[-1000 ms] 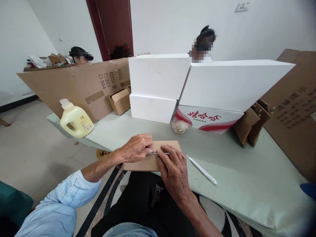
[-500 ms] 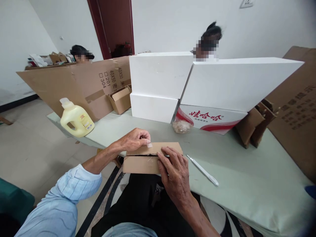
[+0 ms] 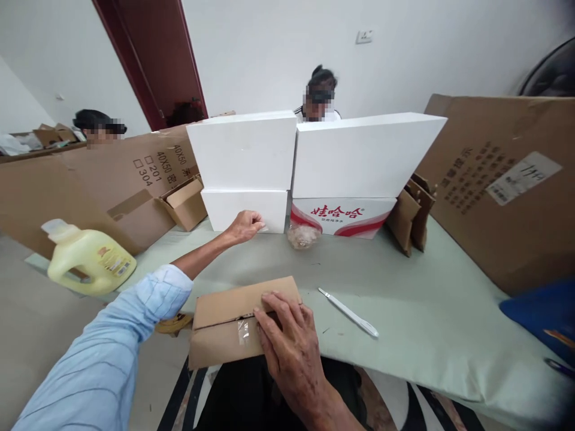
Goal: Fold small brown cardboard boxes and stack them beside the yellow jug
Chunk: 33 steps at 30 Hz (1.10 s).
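A small brown cardboard box [image 3: 220,308] lies at the near edge of the table, with a strip of clear tape [image 3: 243,332] stuck on its near side by the flap seam. My right hand [image 3: 291,338] holds the box's right end, fingers over the top and thumb along the near side. Beyond the box, my left hand [image 3: 245,227] is raised near the white boxes, its thumb and fingers pinched on a small pale scrap, seemingly tape. A white-handled craft knife [image 3: 348,312] lies right of the box.
White boxes [image 3: 242,152] and a printed carton [image 3: 341,216] stack across the back, a crumpled clear wad [image 3: 303,236] before them. A yellow jug [image 3: 92,260] stands left, a large carton [image 3: 503,179] right. Two people sit beyond.
My left hand has lifted off the box and moved forward with the pale scrap. The box has tilted and its taped near side now shows. My view has turned right.
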Motion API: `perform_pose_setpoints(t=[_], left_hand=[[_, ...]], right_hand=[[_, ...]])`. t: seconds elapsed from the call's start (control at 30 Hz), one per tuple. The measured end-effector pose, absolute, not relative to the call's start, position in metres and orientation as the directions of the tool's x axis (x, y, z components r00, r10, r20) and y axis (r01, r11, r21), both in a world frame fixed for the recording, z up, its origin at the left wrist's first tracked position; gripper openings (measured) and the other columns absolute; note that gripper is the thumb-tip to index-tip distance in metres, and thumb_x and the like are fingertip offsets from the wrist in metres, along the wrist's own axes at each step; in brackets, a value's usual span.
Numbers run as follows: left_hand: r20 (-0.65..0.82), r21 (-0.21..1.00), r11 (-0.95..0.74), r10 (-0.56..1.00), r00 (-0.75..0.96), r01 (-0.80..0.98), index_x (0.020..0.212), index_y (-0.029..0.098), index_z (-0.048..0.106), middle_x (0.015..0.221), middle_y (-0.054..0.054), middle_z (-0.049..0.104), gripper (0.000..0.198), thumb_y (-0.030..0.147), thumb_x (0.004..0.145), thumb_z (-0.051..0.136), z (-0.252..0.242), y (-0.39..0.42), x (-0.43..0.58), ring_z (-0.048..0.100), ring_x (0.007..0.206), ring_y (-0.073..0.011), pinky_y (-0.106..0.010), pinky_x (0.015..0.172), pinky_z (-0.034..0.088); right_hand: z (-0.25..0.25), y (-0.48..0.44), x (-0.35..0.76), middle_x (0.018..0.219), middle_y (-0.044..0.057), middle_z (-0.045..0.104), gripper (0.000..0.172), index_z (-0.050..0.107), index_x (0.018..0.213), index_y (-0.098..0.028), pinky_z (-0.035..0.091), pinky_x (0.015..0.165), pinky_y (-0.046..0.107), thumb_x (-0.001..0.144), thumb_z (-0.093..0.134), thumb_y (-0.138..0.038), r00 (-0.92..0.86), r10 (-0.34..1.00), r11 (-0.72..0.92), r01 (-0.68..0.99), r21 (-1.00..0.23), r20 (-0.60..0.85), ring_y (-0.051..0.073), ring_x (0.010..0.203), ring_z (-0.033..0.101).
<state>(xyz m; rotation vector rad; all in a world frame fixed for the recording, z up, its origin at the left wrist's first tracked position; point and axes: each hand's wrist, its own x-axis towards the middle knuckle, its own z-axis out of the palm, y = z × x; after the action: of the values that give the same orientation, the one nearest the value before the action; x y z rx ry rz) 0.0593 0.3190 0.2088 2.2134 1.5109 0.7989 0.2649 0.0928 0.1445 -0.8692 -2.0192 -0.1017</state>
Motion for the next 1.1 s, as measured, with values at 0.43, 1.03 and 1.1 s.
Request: perform_pose_setpoints(t=[0.43,1.03,1.1], left_hand=[[0.185,-0.063,-0.723,0.668,0.72,0.688,0.1,0.009,0.067,0.112,-0.022,0.067,0.029,0.004,0.102,0.039,0.112,0.408,0.184,0.063,0.104,-0.0302,-0.043,0.089,0.053],[0.012,-0.035,-0.77,0.638,0.77,0.638,0.149,0.011,0.052,0.153,-0.023,0.058,0.048,0.017,0.101,0.055,0.12,0.386,0.166,0.058,0.139,-0.0353,-0.045,0.107,0.05],[0.017,0.005,-0.746,0.665,0.746,0.665,0.155,0.011,0.047,0.157,-0.021,0.056,0.053,0.022,0.104,0.054,0.153,0.384,0.158,0.058,0.141,-0.0315,-0.041,0.111,0.049]], right_hand=[[0.115,0.098,0.243,0.112,0.005,0.08,0.019,0.074,0.099,-0.027,0.046,0.096,0.039,0.099,0.059,-0.015,-0.048,0.482,0.675,0.657,-0.336,0.875,0.024,0.118,0.072],[0.149,0.104,0.279,0.135,0.011,0.074,0.025,0.072,0.125,-0.023,0.048,0.095,0.042,0.105,0.059,-0.028,-0.429,0.552,0.779,0.572,-0.257,0.715,0.027,0.129,0.065],[0.16,0.114,0.29,0.141,0.014,0.069,0.031,0.068,0.133,-0.021,0.049,0.098,0.045,0.104,0.062,-0.029,-0.505,0.566,0.79,0.558,-0.254,0.651,0.031,0.13,0.063]])
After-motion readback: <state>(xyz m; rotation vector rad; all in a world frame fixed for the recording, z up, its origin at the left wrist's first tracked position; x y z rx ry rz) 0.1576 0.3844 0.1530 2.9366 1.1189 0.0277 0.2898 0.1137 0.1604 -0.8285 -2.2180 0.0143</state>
